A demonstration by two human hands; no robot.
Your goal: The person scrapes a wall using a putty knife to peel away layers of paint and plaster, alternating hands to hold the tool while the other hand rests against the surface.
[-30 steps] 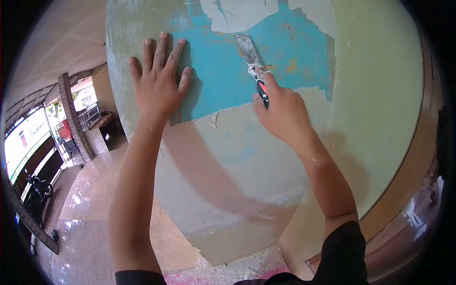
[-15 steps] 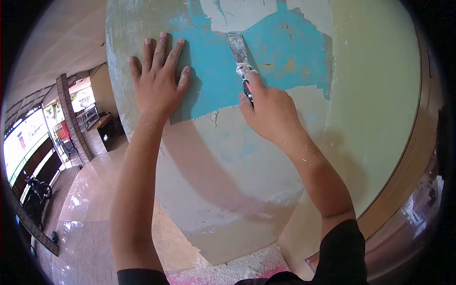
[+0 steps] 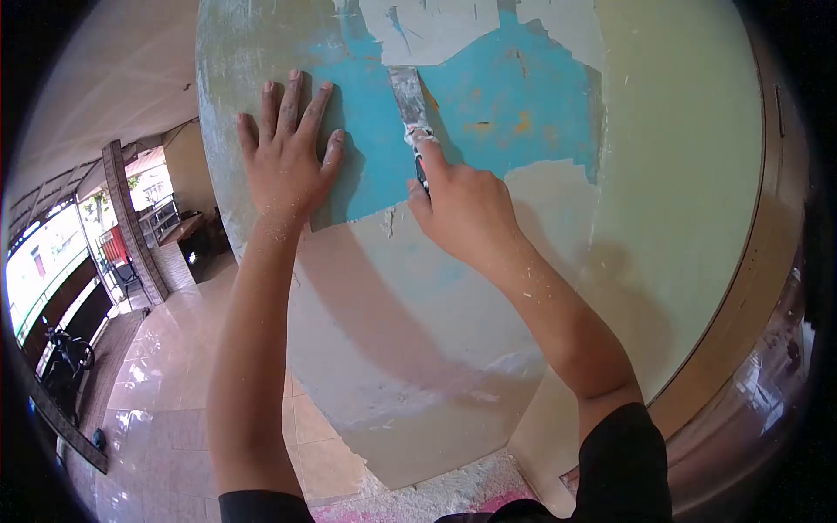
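Observation:
My right hand [image 3: 466,205] grips a putty knife [image 3: 408,100] by its dark and red handle, index finger laid along it. White residue coats the neck of the knife. Its smeared metal blade lies against a turquoise patch [image 3: 488,113] of the wall, the tip at the lower edge of a pale paint layer [image 3: 427,30]. My left hand [image 3: 288,161] is pressed flat with fingers spread, at the left border of the turquoise patch. Pale flakes dot both forearms. Below the turquoise spreads a whitish-beige wall surface [image 3: 410,322] with a ragged upper edge.
Whitish scrapings [image 3: 453,484] cover the floor at the wall's foot, over something pink. Green wall [image 3: 680,157] continues right to a brown frame [image 3: 724,322]. To the left are a tiled floor [image 3: 166,383], a pillar [image 3: 131,218] and a parked motorcycle [image 3: 70,349].
My right hand and the putty knife have shifted left along the edge of the pale layer. My left hand stays on the wall; the view has moved slightly.

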